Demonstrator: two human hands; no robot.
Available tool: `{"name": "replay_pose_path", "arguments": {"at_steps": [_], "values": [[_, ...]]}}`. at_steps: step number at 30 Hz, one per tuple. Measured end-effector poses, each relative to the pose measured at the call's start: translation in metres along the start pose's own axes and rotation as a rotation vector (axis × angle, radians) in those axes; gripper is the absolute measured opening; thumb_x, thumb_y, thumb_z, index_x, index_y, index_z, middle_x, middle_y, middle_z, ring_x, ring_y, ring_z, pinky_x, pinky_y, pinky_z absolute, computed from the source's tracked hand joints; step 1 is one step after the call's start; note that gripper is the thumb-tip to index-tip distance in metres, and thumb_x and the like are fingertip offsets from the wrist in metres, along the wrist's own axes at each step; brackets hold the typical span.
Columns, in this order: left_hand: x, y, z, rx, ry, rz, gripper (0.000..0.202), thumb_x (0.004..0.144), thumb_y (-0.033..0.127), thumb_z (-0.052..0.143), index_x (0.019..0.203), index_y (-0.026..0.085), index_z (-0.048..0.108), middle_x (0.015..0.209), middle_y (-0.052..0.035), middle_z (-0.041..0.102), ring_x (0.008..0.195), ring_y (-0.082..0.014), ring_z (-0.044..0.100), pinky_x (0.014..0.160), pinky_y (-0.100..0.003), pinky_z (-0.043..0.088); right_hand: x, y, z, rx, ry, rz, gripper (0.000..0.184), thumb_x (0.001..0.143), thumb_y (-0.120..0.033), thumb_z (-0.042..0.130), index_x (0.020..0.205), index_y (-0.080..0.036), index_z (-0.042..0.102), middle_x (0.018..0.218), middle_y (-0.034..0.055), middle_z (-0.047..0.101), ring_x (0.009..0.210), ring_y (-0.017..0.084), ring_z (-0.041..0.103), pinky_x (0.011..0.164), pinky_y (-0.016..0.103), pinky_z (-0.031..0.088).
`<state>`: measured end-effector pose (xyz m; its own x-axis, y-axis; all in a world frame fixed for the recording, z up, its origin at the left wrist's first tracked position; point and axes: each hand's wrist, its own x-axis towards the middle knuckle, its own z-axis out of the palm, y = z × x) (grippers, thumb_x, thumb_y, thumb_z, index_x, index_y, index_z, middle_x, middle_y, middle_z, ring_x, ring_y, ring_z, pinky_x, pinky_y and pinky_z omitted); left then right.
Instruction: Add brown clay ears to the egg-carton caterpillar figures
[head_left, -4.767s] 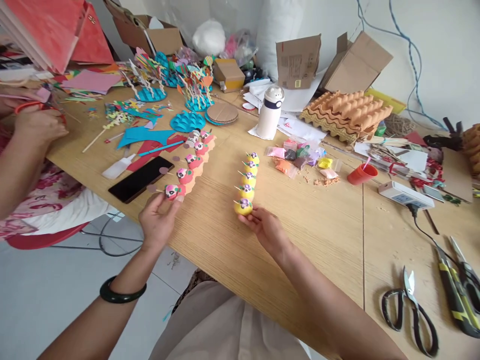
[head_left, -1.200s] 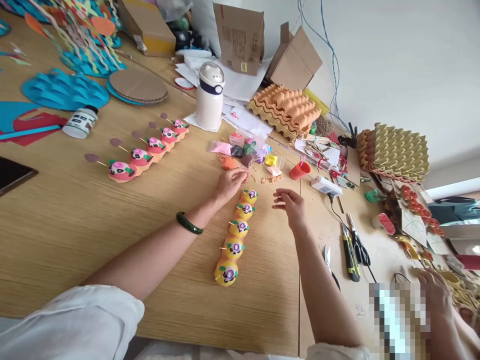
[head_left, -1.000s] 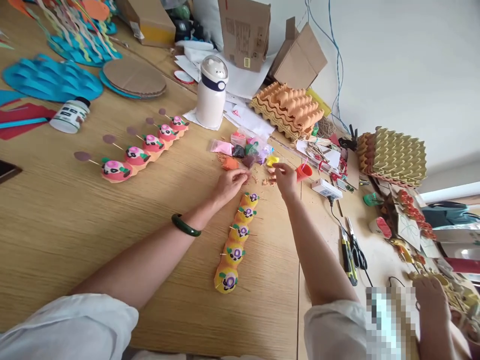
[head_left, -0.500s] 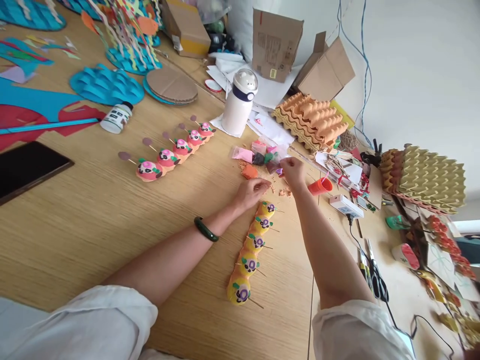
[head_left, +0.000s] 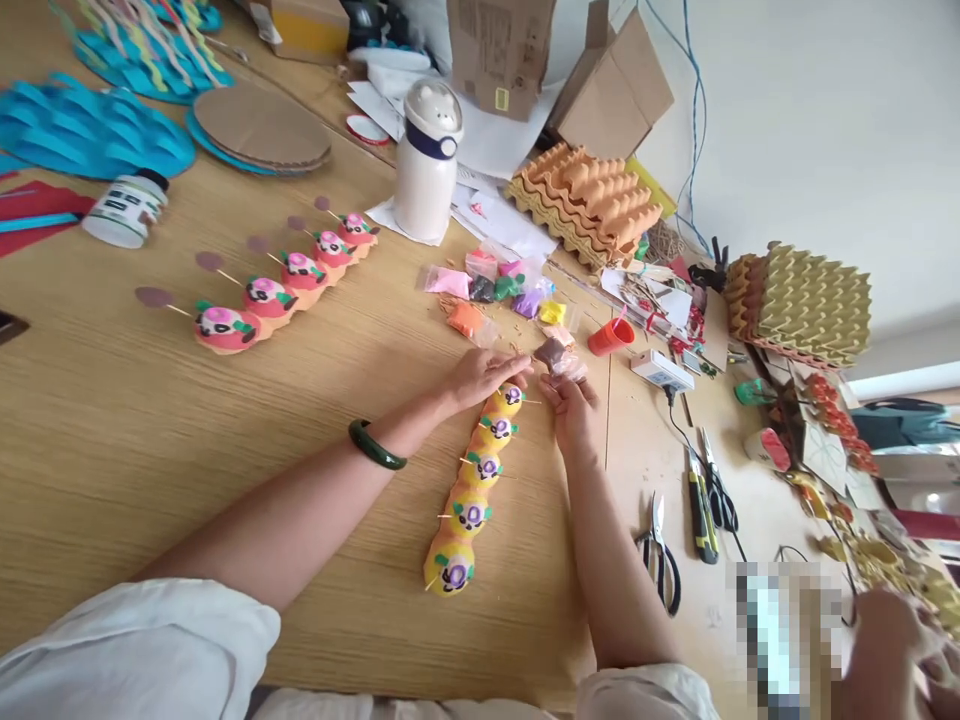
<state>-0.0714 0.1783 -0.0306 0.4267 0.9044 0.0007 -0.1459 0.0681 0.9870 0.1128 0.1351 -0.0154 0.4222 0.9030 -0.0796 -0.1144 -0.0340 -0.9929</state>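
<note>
My right hand [head_left: 573,412] pinches the lower end of a small clear bag of brown clay [head_left: 551,352]. My left hand [head_left: 480,380] has its fingers stretched out towards that bag, over the far end of a yellow egg-carton strip [head_left: 455,540]. The strip lies lengthwise before me, its bumps decorated with animal faces, purple rings and green bits, with thin sticks poking out. Beyond my hands lie bags of orange clay [head_left: 466,320], pink clay [head_left: 448,282], purple clay [head_left: 531,300] and yellow clay [head_left: 553,312].
A pink decorated strip [head_left: 266,298] with brown discs on sticks lies left. Behind stand a white bottle [head_left: 426,180] and stacked egg trays [head_left: 585,205]. On the right are a red cup [head_left: 611,336], a power strip [head_left: 661,371], scissors [head_left: 660,560] and another person's hand [head_left: 889,640].
My right hand has drawn back towards me with the bag of brown clay. My left hand's fingers have straightened. The view has shifted right, and another person's hand now shows at lower right.
</note>
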Motion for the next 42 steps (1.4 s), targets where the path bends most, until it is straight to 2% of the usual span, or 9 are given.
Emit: {"name": "replay_pose_path", "arguments": {"at_steps": [4, 7, 10, 14, 16, 20, 26, 36, 42], "values": [[-0.002, 0.0, 0.001, -0.043, -0.103, -0.059, 0.063, 0.084, 0.073, 0.069, 0.097, 0.014, 0.084, 0.085, -0.0126, 0.081, 0.07, -0.0241, 0.075, 0.069, -0.035, 0.059, -0.021, 0.008, 0.001, 0.052, 0.048, -0.031, 0.027, 0.076, -0.044, 0.076, 0.087, -0.025, 0.061, 0.09, 0.0003, 0.072, 0.095, 0.017, 0.075, 0.09, 0.034, 0.065], [-0.004, 0.002, 0.004, 0.046, 0.018, 0.026, 0.05, 0.086, 0.063, 0.072, 0.088, 0.014, 0.082, 0.08, -0.0103, 0.077, 0.071, -0.0237, 0.073, 0.073, -0.036, 0.059, -0.028, 0.01, 0.006, 0.038, 0.048, -0.031, 0.031, 0.075, -0.047, 0.077, 0.082, -0.024, 0.058, 0.087, 0.0011, 0.072, 0.089, 0.019, 0.075, 0.086, 0.036, 0.065], [-0.005, 0.005, 0.005, 0.241, 0.249, 0.289, 0.036, 0.085, 0.044, 0.079, 0.104, 0.014, 0.08, 0.11, -0.013, 0.076, 0.097, -0.0264, 0.072, 0.092, -0.038, 0.058, -0.03, 0.011, 0.008, -0.02, -0.02, -0.059, 0.03, 0.077, -0.049, 0.077, 0.082, -0.024, 0.061, 0.082, 0.0003, 0.07, 0.079, 0.018, 0.073, 0.078, 0.035, 0.064], [-0.002, 0.005, 0.0, 0.404, 0.083, 0.484, 0.061, 0.076, 0.029, 0.086, 0.135, 0.017, 0.072, 0.14, -0.0128, 0.068, 0.135, -0.0323, 0.06, 0.119, -0.044, 0.044, -0.029, 0.015, 0.005, -0.069, -0.119, -0.082, 0.029, 0.08, -0.05, 0.078, 0.082, -0.024, 0.066, 0.074, -0.0023, 0.069, 0.066, 0.015, 0.066, 0.072, 0.032, 0.061], [0.0, 0.002, -0.002, 0.436, -0.009, 0.487, 0.058, 0.078, 0.027, 0.084, 0.134, 0.018, 0.073, 0.133, -0.0114, 0.071, 0.127, -0.0296, 0.064, 0.115, -0.044, 0.049, -0.028, 0.017, 0.003, -0.05, -0.167, -0.109, 0.032, 0.082, -0.054, 0.078, 0.079, -0.024, 0.067, 0.07, -0.0028, 0.068, 0.062, 0.014, 0.063, 0.069, 0.031, 0.059], [0.001, -0.003, -0.005, 0.483, 0.029, 0.531, 0.042, 0.086, 0.026, 0.075, 0.126, 0.016, 0.076, 0.117, -0.0104, 0.074, 0.11, -0.0236, 0.068, 0.101, -0.038, 0.057, -0.024, 0.022, 0.001, 0.038, -0.233, -0.153, 0.041, 0.089, -0.058, 0.071, 0.069, -0.023, 0.068, 0.072, -0.0004, 0.072, 0.06, 0.014, 0.062, 0.065, 0.031, 0.058], [0.001, -0.004, -0.005, 0.441, 0.036, 0.509, 0.041, 0.09, 0.029, 0.07, 0.127, 0.012, 0.076, 0.119, -0.0129, 0.074, 0.111, -0.0224, 0.068, 0.102, -0.036, 0.056, -0.022, 0.024, 0.0, 0.054, -0.217, -0.119, 0.035, 0.079, -0.058, 0.082, 0.086, -0.024, 0.076, 0.077, -0.001, 0.076, 0.06, 0.014, 0.061, 0.061, 0.03, 0.057], [0.004, -0.008, -0.005, 0.432, 0.056, 0.518, 0.036, 0.088, 0.023, 0.07, 0.122, 0.014, 0.077, 0.119, -0.0123, 0.075, 0.114, -0.0228, 0.069, 0.104, -0.036, 0.055, -0.024, 0.024, 0.002, 0.016, -0.264, -0.152, 0.03, 0.082, -0.052, 0.082, 0.085, -0.023, 0.075, 0.063, -0.0045, 0.069, 0.056, 0.012, 0.061, 0.064, 0.028, 0.056], [0.005, -0.009, -0.005, 0.422, 0.035, 0.567, 0.033, 0.089, 0.018, 0.07, 0.121, 0.015, 0.076, 0.117, -0.0126, 0.074, 0.112, -0.0227, 0.07, 0.1, -0.037, 0.058, -0.023, 0.024, 0.0, -0.021, -0.25, -0.075, 0.032, 0.075, -0.05, 0.087, 0.088, -0.024, 0.075, 0.074, -0.0036, 0.075, 0.056, 0.013, 0.066, 0.06, 0.027, 0.056]]}}
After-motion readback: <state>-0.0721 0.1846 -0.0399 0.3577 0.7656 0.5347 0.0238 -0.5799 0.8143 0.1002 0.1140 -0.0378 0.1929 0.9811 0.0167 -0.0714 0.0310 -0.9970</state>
